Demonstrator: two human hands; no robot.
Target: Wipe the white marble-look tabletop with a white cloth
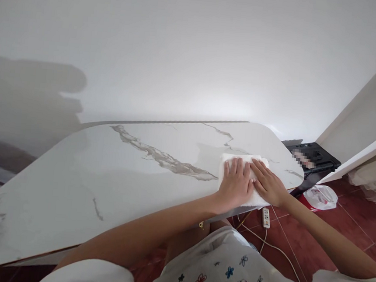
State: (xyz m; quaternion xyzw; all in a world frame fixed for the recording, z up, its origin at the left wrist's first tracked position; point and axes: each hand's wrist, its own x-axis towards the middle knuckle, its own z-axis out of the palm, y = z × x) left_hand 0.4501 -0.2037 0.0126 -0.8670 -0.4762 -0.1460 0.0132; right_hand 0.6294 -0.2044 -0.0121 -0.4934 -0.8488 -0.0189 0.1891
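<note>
Lying flat and close together, the left hand [235, 187] and right hand [271, 186] have fingers extended over the white cloth [253, 198], neither gripping it. It sits near the right end of the bench [72, 183], reaching the near edge. It looks light, soft, easiest pinched by a corner. Behind stands the wall [183, 48]; marbled surface stretches leftward.

Smooth marble-look tabletop [174, 146], soft matt white cloth [256, 198].

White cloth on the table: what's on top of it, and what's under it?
Left hand and right hand rest on the cloth; under it is marbled tabletop, its covered patch hidden.
</note>
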